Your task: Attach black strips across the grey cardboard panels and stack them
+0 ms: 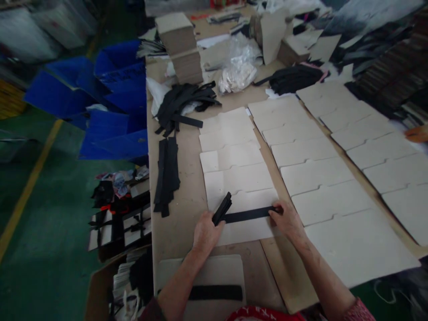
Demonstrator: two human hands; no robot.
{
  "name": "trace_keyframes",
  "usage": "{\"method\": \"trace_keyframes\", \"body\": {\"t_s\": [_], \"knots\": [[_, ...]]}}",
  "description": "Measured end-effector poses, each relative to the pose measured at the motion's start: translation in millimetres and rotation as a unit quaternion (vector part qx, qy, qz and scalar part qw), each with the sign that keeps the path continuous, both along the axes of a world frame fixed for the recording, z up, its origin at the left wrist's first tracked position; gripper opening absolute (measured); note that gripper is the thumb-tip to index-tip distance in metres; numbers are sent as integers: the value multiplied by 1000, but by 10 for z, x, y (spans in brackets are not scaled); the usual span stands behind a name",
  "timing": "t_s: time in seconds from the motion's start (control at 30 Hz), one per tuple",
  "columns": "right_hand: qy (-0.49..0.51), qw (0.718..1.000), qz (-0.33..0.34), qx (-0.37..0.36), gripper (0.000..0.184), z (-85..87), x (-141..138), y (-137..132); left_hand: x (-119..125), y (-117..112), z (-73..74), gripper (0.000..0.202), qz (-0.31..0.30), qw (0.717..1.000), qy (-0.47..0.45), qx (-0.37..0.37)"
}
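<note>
1. Strip (249, 216) of black material lies across the nearest card (250, 235) of the left column on the worktop (190, 187).
2. The left hand (206, 232) grips a black bundle (221, 209) and meets the strip's left end; whether it pinches that end, I cannot tell.
3. The right hand (288, 219) pinches the strip's right end.
4. Left of the cards lies a stack of black strips (167, 174).

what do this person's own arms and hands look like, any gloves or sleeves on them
The left hand and right hand wear no gloves, and both forearms are uncovered. A dark red, speckled fabric right sleeve and a dark maroon fabric left sleeve show at the picture's bottom edge.
</note>
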State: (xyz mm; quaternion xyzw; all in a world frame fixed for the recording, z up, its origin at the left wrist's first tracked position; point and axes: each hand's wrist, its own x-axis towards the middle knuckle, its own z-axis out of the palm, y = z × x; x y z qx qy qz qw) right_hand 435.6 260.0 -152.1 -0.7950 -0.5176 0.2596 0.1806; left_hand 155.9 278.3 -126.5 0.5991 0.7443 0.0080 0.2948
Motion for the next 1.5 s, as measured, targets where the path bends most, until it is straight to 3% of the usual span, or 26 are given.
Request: {"method": "trace_keyframes", "body": {"t_s": [0.17, 0.3, 0.4, 0.5, 0.63, 0.77, 0.87, 0.93, 0.97, 1.03, 1.1, 1.17, 1.23, 1.3, 1.37, 1.43, 1.5], "knots": [[-35, 998, -31, 35, 38, 50, 16, -154, -210, -76, 132, 28, 58, 998, 18, 1], [-35, 998, -44, -19, 46, 4, 11, -119, -216, -71, 130, 34, 73, 997, 15, -14], [9, 996, -65, -65, 42, -7, 85, -68, -196, -45, 108, 44, 101, 995, -6, -23], [68, 994, -30, -85, 31, 99, 194, -126, -188, -68, 161, 34, 122, 990, -67, -36], [190, 978, -6, -85, 32, 491, 185, -349, -270, -179, 467, 19, 135, 978, -153, -41], [353, 928, -42, -109, 35, 906, -177, -590, -670, -379, 935, 23, 162, 969, -186, -26], [455, 871, -18, -182, 41, 918, -580, -830, -1161, -683, 1105, 34, 200, 955, -215, -47], [478, 854, 39, -200, 39, 752, -815, -1016, -1490, -948, 1035, 34, 216, 956, -187, -70], [454, 866, 74, -198, 35, 641, -907, -1102, -1633, -1078, 955, 35, 211, 957, -178, -83], [339, 915, 117, -185, 22, 435, -1025, -1224, -1846, -1290, 764, 28, 196, 972, -78, -107], [208, 954, 127, -177, 12, 337, -1063, -1241, -1927, -1391, 630, 27, 163, 983, 44, -78], [150, 968, 132, -149, 17, 395, -1057, -1137, -1854, -1363, 624, 33, 173, 981, 50, -65], [170, 969, 152, -95, 27, 576, -1061, -937, -1639, -1231, 734, 43, 218, 968, -90, -85], [216, 960, 174, -45, 35, 801, -1114, -703, -1339, -1051, 888, 54, 245, 921, -287, -96], [262, 948, 179, -15, 35, 999, -1213, -501, -1026, -885, 1010, 64, 244, 843, -455, -150], [308, 933, 184, 17, 27, 1130, -1325, -361, -765, -772, 1063, 68, 221, 788, -542, -193], [338, 920, 193, 55, 24, 1184, -1408, -277, -587, -714, 1050, 67, 195, 765, -574, -217]]}}
